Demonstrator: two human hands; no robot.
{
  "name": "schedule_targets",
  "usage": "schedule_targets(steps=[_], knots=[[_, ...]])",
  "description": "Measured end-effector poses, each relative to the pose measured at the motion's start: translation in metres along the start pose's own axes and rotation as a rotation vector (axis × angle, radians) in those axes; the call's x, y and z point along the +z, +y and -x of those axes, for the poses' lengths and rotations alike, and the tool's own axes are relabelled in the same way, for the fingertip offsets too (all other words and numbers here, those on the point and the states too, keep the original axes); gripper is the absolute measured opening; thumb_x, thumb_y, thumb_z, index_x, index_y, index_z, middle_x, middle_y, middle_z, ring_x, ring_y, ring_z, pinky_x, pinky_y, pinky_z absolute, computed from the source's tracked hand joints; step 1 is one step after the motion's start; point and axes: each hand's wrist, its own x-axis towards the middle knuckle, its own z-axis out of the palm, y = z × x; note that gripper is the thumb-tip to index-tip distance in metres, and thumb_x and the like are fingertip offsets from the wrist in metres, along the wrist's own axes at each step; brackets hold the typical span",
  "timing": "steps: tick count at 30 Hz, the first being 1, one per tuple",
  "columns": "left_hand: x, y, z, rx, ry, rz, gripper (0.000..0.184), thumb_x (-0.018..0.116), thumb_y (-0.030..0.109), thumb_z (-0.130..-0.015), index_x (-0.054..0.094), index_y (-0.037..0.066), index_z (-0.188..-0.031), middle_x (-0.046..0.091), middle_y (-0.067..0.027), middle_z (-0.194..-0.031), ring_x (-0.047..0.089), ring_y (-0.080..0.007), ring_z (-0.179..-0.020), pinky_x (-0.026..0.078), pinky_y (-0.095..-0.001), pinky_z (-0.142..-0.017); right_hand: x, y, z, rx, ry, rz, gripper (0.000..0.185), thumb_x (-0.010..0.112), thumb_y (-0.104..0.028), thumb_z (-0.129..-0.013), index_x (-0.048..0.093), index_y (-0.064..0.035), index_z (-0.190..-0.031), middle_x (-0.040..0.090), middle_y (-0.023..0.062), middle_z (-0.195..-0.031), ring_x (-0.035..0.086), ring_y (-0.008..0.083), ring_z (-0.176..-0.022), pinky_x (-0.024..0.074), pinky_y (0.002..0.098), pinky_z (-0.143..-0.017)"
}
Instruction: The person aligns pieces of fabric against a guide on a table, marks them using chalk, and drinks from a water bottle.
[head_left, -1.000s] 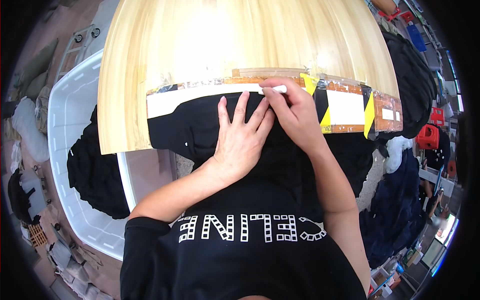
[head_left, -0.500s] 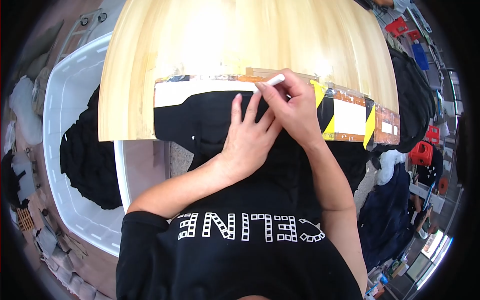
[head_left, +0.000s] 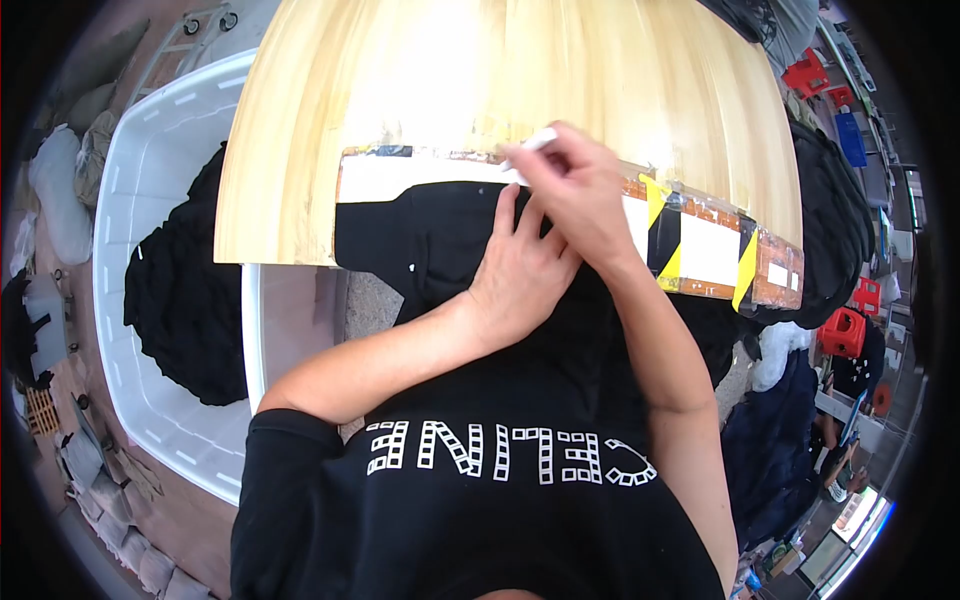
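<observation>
My left hand (head_left: 525, 275) lies flat on a piece of black cloth (head_left: 440, 225), its fingers apart and pressing near the upper edge. The cloth rests over a white strip (head_left: 375, 178) on the wooden table and hangs down toward me. Closed around a white pen (head_left: 540, 138), my right hand (head_left: 582, 190) is held just above the left fingertips and partly blurred. The pen's tip is smeared by motion, so I cannot tell whether it touches anything. A small pale mark shows near the cloth's top edge, with a white speck lower left.
A white plastic tub (head_left: 125, 300) with a black cloth heap (head_left: 190, 290) stands left of the wooden table (head_left: 420, 80). Black-and-yellow tape (head_left: 665, 245) runs along the table's right front edge. Dark cloth piles (head_left: 835, 215) and red stools (head_left: 842, 332) are at the right.
My right hand has lifted slightly and moved a little left relative to the cloth, still gripping the pen. A small pale mark now shows near the cloth's top edge. The view has shifted slightly.
</observation>
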Motion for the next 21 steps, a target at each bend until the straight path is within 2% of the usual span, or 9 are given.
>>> schedule_targets(steps=[5,7,8,11,14,17,18,19,21], knots=[[-0.001,-0.010,-0.039,-0.096,-0.245,0.149,0.015,0.056,0.004,-0.072,0.055,0.001,-0.086,0.054,-0.0140,-0.084,0.058,-0.0303,-0.077,0.046,-0.0415,-0.071,-0.041,-0.015,0.042,-0.022,0.259,-0.297,0.021,0.045,-0.004,-0.094,0.050,0.0002,-0.113,0.049,-0.0002,-0.068,0.044,0.0041,-0.060,0.0373,0.0186,-0.053],[0.002,-0.020,-0.047,-0.117,0.111,0.449,0.028,0.053,-0.005,-0.067,0.056,-0.001,-0.094,0.056,-0.0188,-0.087,0.056,-0.0235,-0.070,0.046,-0.0348,-0.057,-0.054,-0.007,0.074,0.108,0.251,-0.250,0.024,0.042,-0.010,-0.096,0.048,-0.0014,-0.117,0.054,0.0028,-0.071,0.050,0.0066,-0.061,0.0418,0.0186,-0.054],[-0.033,-0.013,-0.061,-0.394,-0.157,0.740,0.024,0.048,-0.004,-0.074,0.054,-0.002,-0.097,0.058,-0.0150,-0.079,0.057,-0.0181,-0.064,0.046,-0.0285,-0.054,-0.060,-0.006,0.084,0.208,0.221,-0.374,0.024,0.044,-0.014,-0.096,0.046,-0.0019,-0.117,0.057,0.0059,-0.080,0.055,0.0087,-0.065,0.0462,0.0205,-0.057],[-0.058,0.027,-0.074,-0.524,-0.278,1.312,0.026,0.050,0.000,-0.082,0.053,-0.003,-0.107,0.059,-0.0051,-0.076,0.057,-0.0134,-0.061,0.047,-0.0248,-0.056,-0.067,-0.016,0.086,0.402,0.124,-0.762,0.017,0.049,-0.011,-0.094,0.049,-0.0039,-0.109,0.057,0.0081,-0.095,0.058,0.0113,-0.082,0.0518,0.0249,-0.066],[-0.079,0.042,-0.073,-0.591,-0.122,1.504,0.033,0.052,0.003,-0.084,0.049,-0.003,-0.117,0.060,-0.0063,-0.078,0.055,-0.0109,-0.057,0.048,-0.0241,-0.054,-0.080,0.000,0.084,0.296,0.288,-1.064,0.012,0.056,-0.003,-0.087,0.053,-0.0051,-0.099,0.058,0.0069,-0.095,0.059,0.0148,-0.086,0.0502,0.0260,-0.075],[-0.071,0.023,-0.076,-0.394,-0.274,1.030,0.040,0.053,0.006,-0.086,0.045,0.001,-0.124,0.062,-0.0082,-0.082,0.056,-0.0106,-0.054,0.050,-0.0244,-0.053,-0.106,-0.012,0.078,0.360,0.174,-1.203,0.017,0.055,0.002,-0.083,0.053,-0.0039,-0.099,0.059,0.0066,-0.091,0.060,0.0161,-0.084,0.0496,0.0263,-0.075],[-0.058,0.009,-0.085,-0.385,-0.767,1.079,0.036,0.055,0.009,-0.085,0.050,0.004,-0.121,0.064,-0.0102,-0.086,0.057,-0.0106,-0.051,0.048,-0.0241,-0.049,-0.118,-0.017,0.068,0.339,0.204,-1.163,0.022,0.054,0.005,-0.079,0.053,-0.0036,-0.099,0.059,0.0064,-0.086,0.060,0.0159,-0.081,0.0501,0.0262,-0.074],[-0.055,0.004,-0.096,-0.450,-0.949,0.878,0.031,0.057,0.010,-0.084,0.056,0.005,-0.114,0.065,-0.0141,-0.091,0.063,-0.0169,-0.063,0.052,-0.0293,-0.059,-0.134,-0.030,0.058,0.281,0.226,-1.123,0.020,0.055,0.004,-0.079,0.054,-0.0036,-0.098,0.058,0.0058,-0.084,0.059,0.0154,-0.078,0.0503,0.0258,-0.073],[-0.063,-0.018,-0.130,-0.194,-0.596,0.426,0.033,0.062,0.013,-0.076,0.062,0.004,-0.108,0.065,-0.0197,-0.096,0.061,-0.0329,-0.092,0.047,-0.0375,-0.083,-0.169,-0.076,0.029,0.092,0.359,-0.779,0.017,0.056,0.002,-0.077,0.056,-0.0038,-0.093,0.058,0.0046,-0.084,0.059,0.0138,-0.080,0.0488,0.0260,-0.074]])
